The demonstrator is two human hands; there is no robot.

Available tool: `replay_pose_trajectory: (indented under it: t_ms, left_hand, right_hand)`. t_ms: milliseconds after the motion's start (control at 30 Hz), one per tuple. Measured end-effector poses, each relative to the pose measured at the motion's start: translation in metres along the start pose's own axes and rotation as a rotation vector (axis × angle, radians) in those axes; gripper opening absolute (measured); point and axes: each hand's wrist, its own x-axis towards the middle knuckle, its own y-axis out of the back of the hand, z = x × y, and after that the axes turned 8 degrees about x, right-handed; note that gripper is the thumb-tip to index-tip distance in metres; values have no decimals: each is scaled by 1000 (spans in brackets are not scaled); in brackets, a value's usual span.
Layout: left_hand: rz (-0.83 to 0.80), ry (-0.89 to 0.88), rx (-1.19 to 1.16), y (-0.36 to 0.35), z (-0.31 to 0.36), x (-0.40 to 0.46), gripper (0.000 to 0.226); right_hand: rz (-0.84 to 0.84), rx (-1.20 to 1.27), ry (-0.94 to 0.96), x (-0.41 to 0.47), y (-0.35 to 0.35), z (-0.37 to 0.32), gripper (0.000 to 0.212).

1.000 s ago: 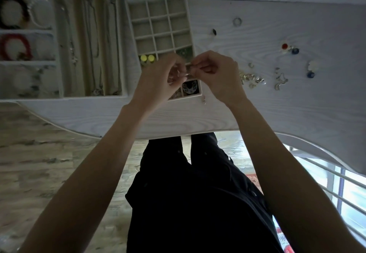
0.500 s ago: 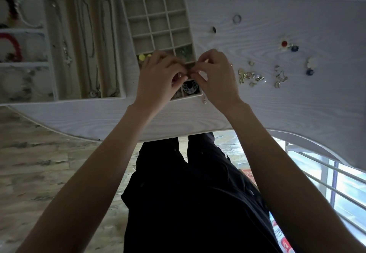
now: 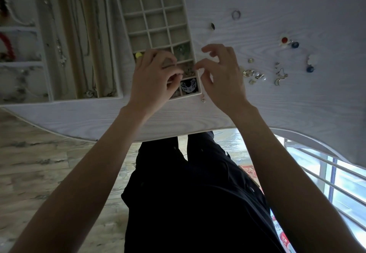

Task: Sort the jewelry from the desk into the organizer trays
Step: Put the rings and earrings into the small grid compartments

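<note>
Left hand (image 3: 156, 78) fingertips pinched over grid tray (image 3: 154, 25), contents unclear; right hand (image 3: 223, 74) spread, empty. Risk: piece drops into wrong cell.

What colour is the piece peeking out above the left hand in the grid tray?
Yellow, head view.

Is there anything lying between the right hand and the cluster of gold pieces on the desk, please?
Nothing visible stands in the way. The right hand hovers open at the grid tray's right edge, and only bare desk separates it from the gold pieces to its right.
</note>
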Motion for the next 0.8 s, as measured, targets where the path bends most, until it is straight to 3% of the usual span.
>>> replay_pose_trajectory:
  t_ms: [300, 667, 800]
  left_hand:
    - [19, 27, -37, -2, 4, -2, 19]
    - [28, 4, -33, 1, 3, -3, 19]
    - [42, -30, -54, 10, 6, -3, 21]
  right_hand:
    - [-182, -186, 37, -3, -4, 0, 33]
    - [-179, -142, 7, -8, -9, 7, 33]
    - [-87, -82, 5, -9, -3, 1, 31]
